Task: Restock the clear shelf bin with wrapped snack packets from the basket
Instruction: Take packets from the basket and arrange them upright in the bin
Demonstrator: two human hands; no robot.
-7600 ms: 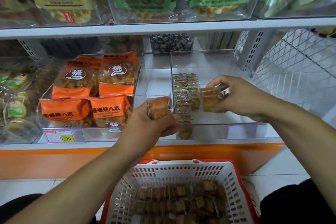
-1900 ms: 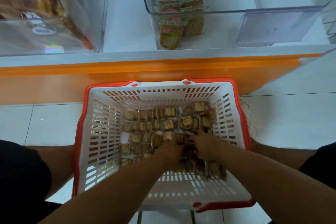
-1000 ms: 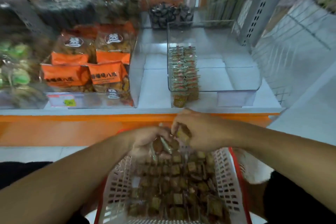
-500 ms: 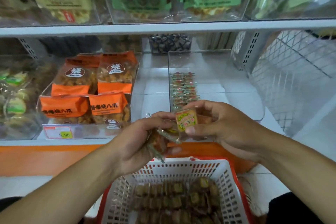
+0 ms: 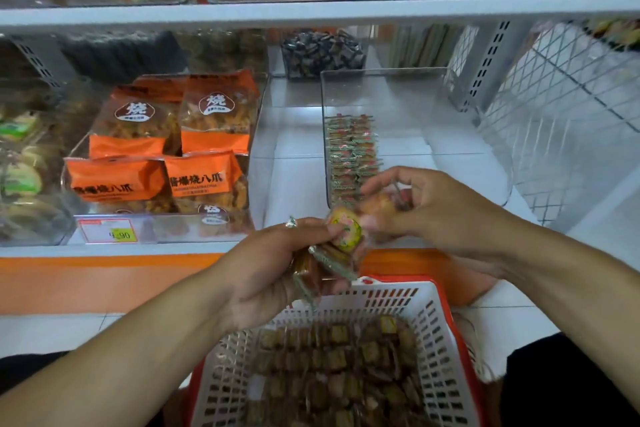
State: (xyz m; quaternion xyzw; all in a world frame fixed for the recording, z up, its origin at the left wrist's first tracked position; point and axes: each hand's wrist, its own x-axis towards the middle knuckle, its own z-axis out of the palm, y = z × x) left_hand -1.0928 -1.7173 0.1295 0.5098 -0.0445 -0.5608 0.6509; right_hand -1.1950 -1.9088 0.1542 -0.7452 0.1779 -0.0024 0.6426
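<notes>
Above the basket [image 5: 346, 308], the left hand [image 5: 273, 274] pinches a fanned bunch of packets [image 5: 332, 250]; the right hand [image 5: 429, 211] curls round another, blurred. Transfer step, I judge: next, lift them over the clear bin [image 5: 450, 135] front wall beside the standing row [image 5: 351, 152]. Orange bags [image 5: 194, 149] sit left.

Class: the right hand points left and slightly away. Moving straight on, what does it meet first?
Probably the snack packets gripped in the left hand; the right hand is almost touching them, though depth is unclear.
</notes>
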